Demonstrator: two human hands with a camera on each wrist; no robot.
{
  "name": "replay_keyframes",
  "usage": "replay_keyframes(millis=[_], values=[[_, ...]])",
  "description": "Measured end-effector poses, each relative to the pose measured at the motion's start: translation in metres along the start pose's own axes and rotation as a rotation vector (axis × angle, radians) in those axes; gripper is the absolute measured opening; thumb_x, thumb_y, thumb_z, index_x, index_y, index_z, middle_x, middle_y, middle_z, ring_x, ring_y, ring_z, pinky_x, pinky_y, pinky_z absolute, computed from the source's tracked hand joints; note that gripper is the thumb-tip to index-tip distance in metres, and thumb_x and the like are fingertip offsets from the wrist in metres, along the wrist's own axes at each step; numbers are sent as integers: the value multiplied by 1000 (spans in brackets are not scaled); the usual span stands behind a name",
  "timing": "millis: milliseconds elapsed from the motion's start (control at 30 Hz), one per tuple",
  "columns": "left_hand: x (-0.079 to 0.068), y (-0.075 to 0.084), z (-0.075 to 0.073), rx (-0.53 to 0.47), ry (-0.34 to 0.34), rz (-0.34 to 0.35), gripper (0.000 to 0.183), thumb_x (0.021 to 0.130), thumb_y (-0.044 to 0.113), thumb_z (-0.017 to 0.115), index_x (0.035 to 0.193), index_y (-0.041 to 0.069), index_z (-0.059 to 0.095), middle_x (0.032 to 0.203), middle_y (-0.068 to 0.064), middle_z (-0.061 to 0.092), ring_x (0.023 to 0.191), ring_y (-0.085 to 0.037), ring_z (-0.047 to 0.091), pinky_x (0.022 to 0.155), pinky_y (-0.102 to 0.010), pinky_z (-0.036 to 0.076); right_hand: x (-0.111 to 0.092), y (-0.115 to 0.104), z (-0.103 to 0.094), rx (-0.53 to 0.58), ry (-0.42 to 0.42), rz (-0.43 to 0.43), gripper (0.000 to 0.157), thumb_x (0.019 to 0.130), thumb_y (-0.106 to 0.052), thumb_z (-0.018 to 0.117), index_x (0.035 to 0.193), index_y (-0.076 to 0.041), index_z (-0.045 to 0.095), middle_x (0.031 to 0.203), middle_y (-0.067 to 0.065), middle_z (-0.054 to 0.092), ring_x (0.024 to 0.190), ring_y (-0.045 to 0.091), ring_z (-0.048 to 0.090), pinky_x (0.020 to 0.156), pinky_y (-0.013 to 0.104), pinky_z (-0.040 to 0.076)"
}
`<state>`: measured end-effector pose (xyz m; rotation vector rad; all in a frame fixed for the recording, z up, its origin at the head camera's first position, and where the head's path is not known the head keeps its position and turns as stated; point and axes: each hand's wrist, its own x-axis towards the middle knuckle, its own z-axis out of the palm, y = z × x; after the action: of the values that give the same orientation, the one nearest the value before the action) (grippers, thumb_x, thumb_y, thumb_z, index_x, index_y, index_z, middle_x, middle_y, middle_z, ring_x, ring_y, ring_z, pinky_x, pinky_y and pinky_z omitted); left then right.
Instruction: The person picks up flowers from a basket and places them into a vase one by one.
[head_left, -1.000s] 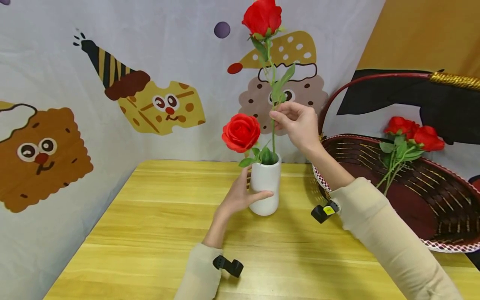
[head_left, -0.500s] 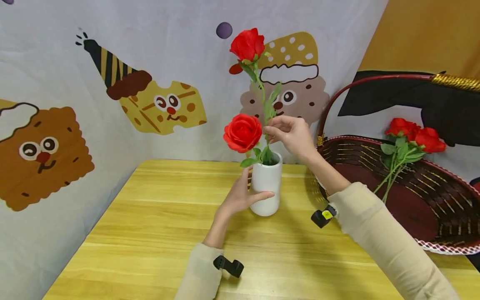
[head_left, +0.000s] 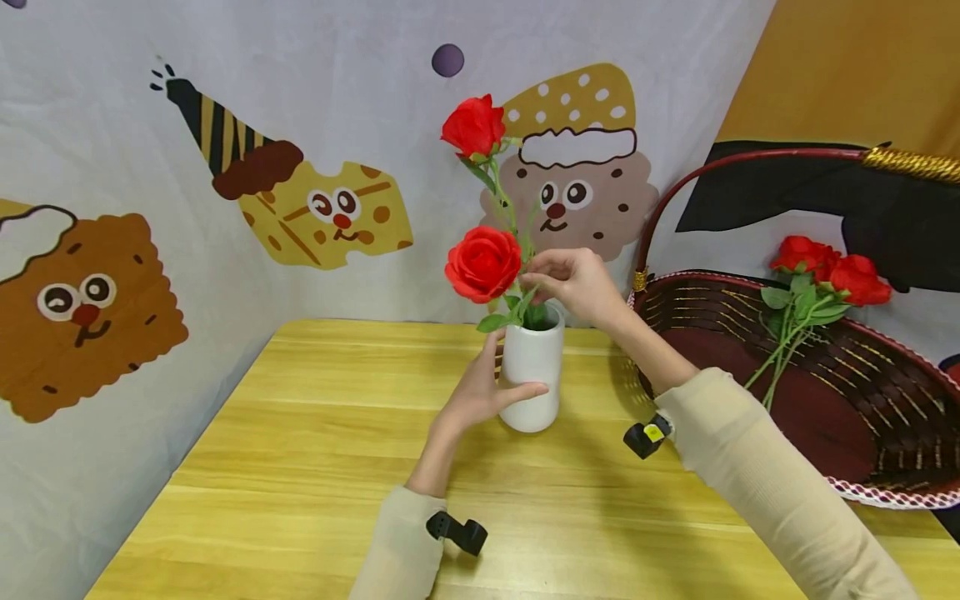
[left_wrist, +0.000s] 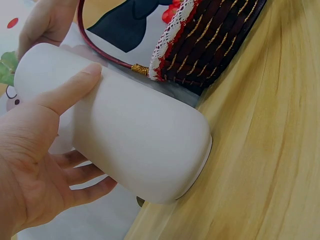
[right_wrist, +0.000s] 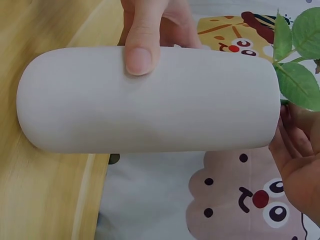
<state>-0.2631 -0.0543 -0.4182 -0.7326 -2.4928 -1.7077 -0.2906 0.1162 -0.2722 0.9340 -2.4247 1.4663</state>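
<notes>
A white vase (head_left: 532, 371) stands upright near the table's back edge. My left hand (head_left: 480, 387) grips its side; in the left wrist view the thumb lies across the vase (left_wrist: 135, 130) with the fingers behind. Just above the rim, my right hand (head_left: 577, 286) pinches the stem of a tall red rose (head_left: 474, 127), whose lower end is inside the vase. A second red rose (head_left: 483, 265) leans left out of the vase, its bloom lower and nearer. Leaves (right_wrist: 300, 77) crowd the mouth in the right wrist view. The stem ends are hidden.
On the right stands a dark woven basket (head_left: 832, 433) with a tall arched handle (head_left: 686, 187). More red roses (head_left: 858, 279) lie in it, blooms over its far rim. A cartoon-printed cloth (head_left: 360, 100) hangs behind the wooden table (head_left: 300, 467).
My right hand has moved down and slightly left, lowering the tall rose deeper into the vase; its bloom now tilts further left. The left hand stays on the vase.
</notes>
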Motion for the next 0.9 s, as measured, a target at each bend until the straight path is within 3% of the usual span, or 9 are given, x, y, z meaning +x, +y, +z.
replay_keyframes(millis=[233,533,900], values=[[1,0,0,4,-3,15,85,71,42,76,136,38,21,126,9,46,112,-12,48,88,-34,43,3,20,-2,-62,-53,78,10,87,-4,62,94,0,67,83,12,68,64,24,66,62,34,54],[0,1,0,-9,-8,-11,84,71,43,76,135,38,22,126,8,46,111,-15,48,87,-35,44,1,18,-5,-189,-118,121,13,85,-2,62,96,-4,70,86,9,69,61,17,64,59,30,53],[0,0,0,-26,-11,-13,84,70,44,76,134,39,22,126,6,46,113,-18,48,89,-38,43,0,19,-6,-283,-113,136,14,84,-3,62,93,-7,71,90,7,67,54,17,58,50,28,47]])
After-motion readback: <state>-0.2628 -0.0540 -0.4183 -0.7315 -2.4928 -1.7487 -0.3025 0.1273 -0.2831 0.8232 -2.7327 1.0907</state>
